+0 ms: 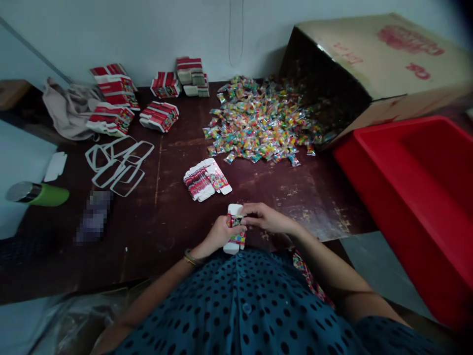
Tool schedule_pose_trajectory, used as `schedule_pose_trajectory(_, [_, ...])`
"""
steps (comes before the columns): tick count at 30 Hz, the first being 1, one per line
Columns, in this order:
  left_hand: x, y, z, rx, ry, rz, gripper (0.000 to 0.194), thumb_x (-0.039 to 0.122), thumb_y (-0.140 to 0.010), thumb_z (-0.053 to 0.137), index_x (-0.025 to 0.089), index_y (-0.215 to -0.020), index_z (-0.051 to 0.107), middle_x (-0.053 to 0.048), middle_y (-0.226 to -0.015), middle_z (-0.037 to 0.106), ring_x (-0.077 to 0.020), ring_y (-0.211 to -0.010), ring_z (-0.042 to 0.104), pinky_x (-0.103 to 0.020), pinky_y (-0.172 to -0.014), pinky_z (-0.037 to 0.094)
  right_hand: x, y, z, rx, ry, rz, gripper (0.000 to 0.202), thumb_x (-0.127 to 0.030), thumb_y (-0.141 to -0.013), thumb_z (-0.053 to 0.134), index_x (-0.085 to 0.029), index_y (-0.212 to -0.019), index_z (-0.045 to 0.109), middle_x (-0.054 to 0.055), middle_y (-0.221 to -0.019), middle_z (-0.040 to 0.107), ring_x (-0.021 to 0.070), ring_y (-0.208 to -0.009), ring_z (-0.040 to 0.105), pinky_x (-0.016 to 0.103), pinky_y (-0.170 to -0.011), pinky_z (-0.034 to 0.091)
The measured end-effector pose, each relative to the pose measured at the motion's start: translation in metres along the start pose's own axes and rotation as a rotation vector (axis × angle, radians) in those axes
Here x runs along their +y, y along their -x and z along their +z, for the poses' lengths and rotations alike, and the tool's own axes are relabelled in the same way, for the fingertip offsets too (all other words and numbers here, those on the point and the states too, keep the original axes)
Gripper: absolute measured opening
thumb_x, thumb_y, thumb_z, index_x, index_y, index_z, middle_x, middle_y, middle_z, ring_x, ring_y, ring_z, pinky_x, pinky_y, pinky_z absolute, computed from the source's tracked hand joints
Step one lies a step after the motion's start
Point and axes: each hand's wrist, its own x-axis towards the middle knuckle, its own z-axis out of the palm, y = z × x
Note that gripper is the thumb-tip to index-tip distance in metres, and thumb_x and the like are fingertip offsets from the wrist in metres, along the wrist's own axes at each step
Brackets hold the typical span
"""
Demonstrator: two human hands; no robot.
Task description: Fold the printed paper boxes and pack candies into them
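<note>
Close to my body, a small printed carton (237, 238) with white end flaps stands out from the table's front edge. My left hand (222, 231) is wrapped round its left side, thumb across the front. At the carton's upper right, the fingers of my right hand (263, 218) are pinched on the edge near the upper white flap. Just beyond my hands lies a fanned stack of flat cartons (202, 181). Farther back is a heap of small wrapped candies (258, 123) in clear, colourful packets.
Bundles of red-and-white cartons (159, 116) sit at the back left, near white paper bands (118, 165) and a green bottle (50, 195). On the right are a large cardboard box (369, 59), open towards the candies, and a red bin (399, 217).
</note>
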Motion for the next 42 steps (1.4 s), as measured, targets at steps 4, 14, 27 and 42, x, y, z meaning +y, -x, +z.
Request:
schedule_pose_trajectory(4, [-0.011,0.007,0.01,0.256,-0.02,0.21,0.042,0.035,-0.081,0.062,0.02,-0.119,0.05,0.002,-0.073,0.061,-0.0132,-0.066,0.057,-0.024,-0.067,0.045,0.019,0.018,0.027,0.356,-0.265,0.145,0.032,-0.035,-0.085,0.061,-0.02,-0.112,0.051,-0.001,-0.084,0.062,0.0108,-0.071,0.058,0.023,-0.068,0.049])
schedule_pose_trajectory(14, [-0.005,0.033,0.008,-0.011,-0.355,0.222,0.02,0.032,-0.078,0.061,0.021,-0.09,0.072,-0.005,-0.09,0.069,-0.0208,-0.086,0.062,-0.028,-0.084,0.045,0.055,0.036,0.053,0.06,-1.24,0.536,0.034,-0.021,-0.063,0.08,-0.016,-0.091,0.06,-0.006,-0.067,0.06,0.0022,-0.047,0.05,0.013,-0.047,0.045])
schedule_pose_trajectory(27, [-0.009,0.026,0.001,-0.05,0.133,-0.187,0.072,0.024,-0.07,0.068,0.019,-0.138,0.044,-0.01,-0.118,0.065,-0.0229,-0.105,0.061,-0.033,-0.093,0.045,0.031,0.022,0.053,0.186,-0.269,0.125,0.031,-0.041,-0.085,0.059,-0.014,-0.078,0.072,0.002,-0.079,0.067,0.0122,-0.07,0.06,0.022,-0.066,0.047])
schedule_pose_trajectory(42, [-0.018,0.036,-0.004,-0.081,-0.056,-0.019,0.071,0.024,-0.072,0.067,0.017,-0.138,0.043,-0.007,-0.104,0.067,-0.018,-0.089,0.064,-0.032,-0.086,0.048,0.036,0.023,0.019,-0.03,0.465,-0.295,0.028,-0.036,-0.09,0.055,-0.023,-0.11,0.069,0.008,-0.117,0.061,0.0201,-0.107,0.054,0.037,-0.096,0.043])
